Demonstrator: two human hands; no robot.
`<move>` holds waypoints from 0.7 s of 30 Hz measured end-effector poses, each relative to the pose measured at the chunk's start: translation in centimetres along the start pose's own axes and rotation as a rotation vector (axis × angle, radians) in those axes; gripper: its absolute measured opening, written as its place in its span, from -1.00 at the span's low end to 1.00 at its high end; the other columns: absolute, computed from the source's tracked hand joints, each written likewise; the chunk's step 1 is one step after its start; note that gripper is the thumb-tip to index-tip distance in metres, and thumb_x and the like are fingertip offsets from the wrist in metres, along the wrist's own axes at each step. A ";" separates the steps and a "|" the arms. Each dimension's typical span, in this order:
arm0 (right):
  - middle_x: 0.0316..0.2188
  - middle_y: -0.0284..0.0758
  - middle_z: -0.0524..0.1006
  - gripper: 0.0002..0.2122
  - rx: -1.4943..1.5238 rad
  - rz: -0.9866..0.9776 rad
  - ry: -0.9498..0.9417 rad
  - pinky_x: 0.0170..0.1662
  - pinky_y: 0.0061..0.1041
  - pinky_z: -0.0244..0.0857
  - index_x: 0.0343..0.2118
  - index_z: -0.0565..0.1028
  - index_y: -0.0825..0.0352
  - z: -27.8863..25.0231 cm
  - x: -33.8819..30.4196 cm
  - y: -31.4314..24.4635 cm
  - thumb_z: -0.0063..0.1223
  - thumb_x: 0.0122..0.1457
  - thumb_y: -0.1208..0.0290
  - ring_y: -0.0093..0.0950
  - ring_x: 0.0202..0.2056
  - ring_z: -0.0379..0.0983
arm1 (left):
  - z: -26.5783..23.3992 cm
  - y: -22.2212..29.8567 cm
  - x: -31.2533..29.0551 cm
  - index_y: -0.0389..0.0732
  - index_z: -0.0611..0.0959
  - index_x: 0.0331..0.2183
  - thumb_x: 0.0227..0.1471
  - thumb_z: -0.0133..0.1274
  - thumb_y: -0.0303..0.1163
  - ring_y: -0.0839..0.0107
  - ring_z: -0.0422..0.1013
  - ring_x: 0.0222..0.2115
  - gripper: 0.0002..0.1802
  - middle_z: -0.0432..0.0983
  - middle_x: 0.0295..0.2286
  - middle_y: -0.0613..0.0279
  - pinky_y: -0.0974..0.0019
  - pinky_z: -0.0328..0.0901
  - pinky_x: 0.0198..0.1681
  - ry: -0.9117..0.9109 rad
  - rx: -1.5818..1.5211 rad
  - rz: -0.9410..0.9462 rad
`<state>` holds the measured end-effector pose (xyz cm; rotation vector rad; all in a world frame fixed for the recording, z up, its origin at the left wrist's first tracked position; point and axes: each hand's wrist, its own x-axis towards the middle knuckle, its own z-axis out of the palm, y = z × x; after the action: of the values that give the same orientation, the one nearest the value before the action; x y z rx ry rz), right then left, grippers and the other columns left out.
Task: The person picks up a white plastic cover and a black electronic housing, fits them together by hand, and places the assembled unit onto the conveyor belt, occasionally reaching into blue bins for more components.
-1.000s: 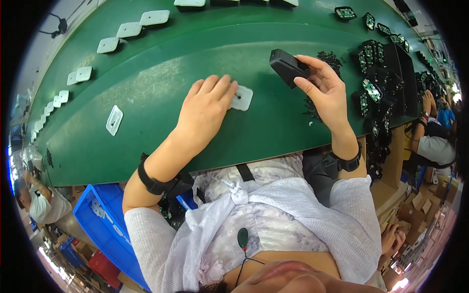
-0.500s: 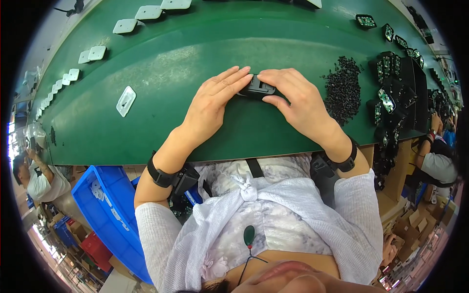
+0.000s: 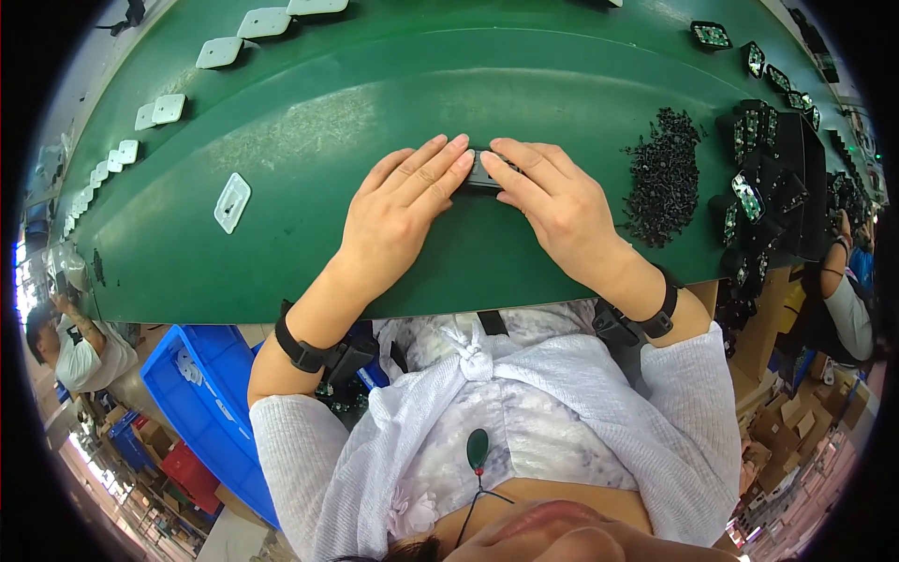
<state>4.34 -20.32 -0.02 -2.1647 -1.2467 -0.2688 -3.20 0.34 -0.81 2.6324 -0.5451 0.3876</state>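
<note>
Left hand (image 3: 391, 211) and right hand (image 3: 559, 208), both nearly flat, let me hold the small black rectangular plastic casing (image 3: 479, 173) between them on the smooth green table (image 3: 309, 239), probably so it cannot slide.

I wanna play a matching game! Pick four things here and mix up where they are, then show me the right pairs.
Things:
1. Black case
2. Big pile of small black parts
3. Single white plate
4. Blue bin

Places:
A. On the green table, right of the right hand
B. Beyond the table's near edge, on the left side
C. Touched by both the left hand and right hand
D. On the table, left of the left hand

Pairs: 1-C, 2-A, 3-D, 4-B
</note>
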 end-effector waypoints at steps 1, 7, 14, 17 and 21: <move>-0.13 -0.29 0.52 -0.59 0.051 0.030 -0.026 -0.18 -0.43 0.41 -0.11 0.51 0.32 -0.1 0.1 0.2 0.22 -0.13 0.58 -0.30 -0.21 0.45 | 0.1 0.3 0.1 -0.20 0.52 0.00 -0.11 0.06 -0.56 0.20 0.37 0.02 -0.47 0.41 0.03 0.15 0.16 0.27 0.02 0.010 0.036 -0.007; -0.18 -0.24 0.54 -0.62 0.694 0.469 -0.193 -0.04 -0.55 0.32 0.00 0.45 0.35 -2.0 2.0 2.7 0.16 0.07 0.50 -0.45 -0.14 0.45 | 1.5 0.6 1.9 -0.31 0.52 -0.08 -0.16 0.20 -0.44 0.21 0.44 -0.17 -0.49 0.51 -0.18 0.07 0.23 0.34 -0.14 0.151 0.008 -0.121; -0.09 -0.27 0.47 -0.55 0.907 0.511 -0.024 0.02 -0.53 0.26 0.11 0.32 0.38 -2.0 1.0 1.7 0.12 0.17 0.42 -0.52 -0.08 0.40 | 0.9 3.3 3.3 -0.38 0.52 -0.15 0.15 0.07 -0.30 0.58 0.47 -0.35 -0.67 0.57 -0.34 0.22 0.54 0.29 -0.36 0.002 -1.244 -0.822; -0.13 -0.30 0.49 -0.58 0.936 0.541 0.017 -0.02 -0.56 0.28 0.08 0.36 0.36 -2.4 1.3 1.6 0.14 0.16 0.42 -0.55 -0.13 0.41 | 0.9 3.6 3.7 -0.35 0.52 -0.13 0.13 0.09 -0.31 0.57 0.48 -0.33 -0.66 0.57 -0.31 0.20 0.56 0.28 -0.36 -0.044 -1.227 -0.832; -0.15 -0.34 0.51 -0.59 0.596 0.276 0.048 -0.03 -0.55 0.29 0.05 0.41 0.33 -4.1 3.0 3.3 0.17 0.11 0.45 -0.56 -0.16 0.41 | 1.1 3.5 2.5 -0.29 0.52 -0.10 0.07 0.12 -0.38 0.52 0.46 -0.27 -0.65 0.55 -0.22 0.22 0.52 0.30 -0.34 0.113 -1.054 -0.632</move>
<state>9.24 -21.83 3.19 -1.7613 -0.8451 0.1518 -2.27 -3.87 0.34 1.6066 0.1410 0.0099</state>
